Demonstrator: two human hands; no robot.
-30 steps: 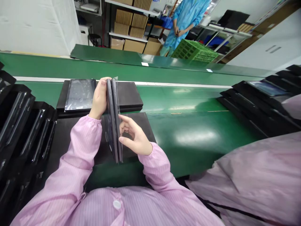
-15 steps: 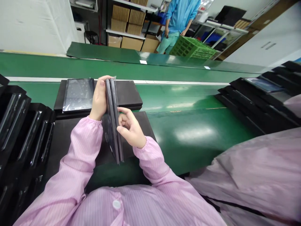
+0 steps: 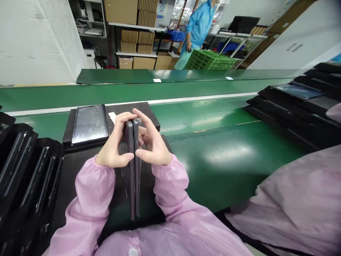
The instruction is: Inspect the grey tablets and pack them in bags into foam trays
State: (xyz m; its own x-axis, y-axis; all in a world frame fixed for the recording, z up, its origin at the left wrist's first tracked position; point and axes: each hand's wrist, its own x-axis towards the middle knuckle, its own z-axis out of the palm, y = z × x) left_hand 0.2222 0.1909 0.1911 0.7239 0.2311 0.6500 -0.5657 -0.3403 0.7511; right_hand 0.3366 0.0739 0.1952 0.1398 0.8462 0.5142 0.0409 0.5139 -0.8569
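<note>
Two thin dark tablets (image 3: 136, 177) stand on edge side by side, pressed together, with clear film showing at their edges. My left hand (image 3: 114, 145) wraps the left one, its thumb on the upper edge and its fingers over the far end. From the other side my right hand (image 3: 154, 144) grips the pair, thumb near the other thumb. Some of its fingers are hidden behind the tablets. Beyond my left hand, a film-covered tablet (image 3: 90, 123) lies flat on a stack of black trays (image 3: 144, 112). A white paper piece (image 3: 112, 117) shows there.
Black holders with film-wrapped devices (image 3: 34, 170) crowd the left side. More black holders (image 3: 282, 117) are stacked at the right, near a co-worker's pink sleeve (image 3: 298, 199). The green work surface (image 3: 223, 153) runs across. Behind it, a person in blue (image 3: 201, 25) stands by a green crate (image 3: 210, 59).
My right hand has closed from a loose touch onto the tablets' side. My left thumb has come round to the upper edge. The tablets stand straighter in view, and the view has tilted upward.
</note>
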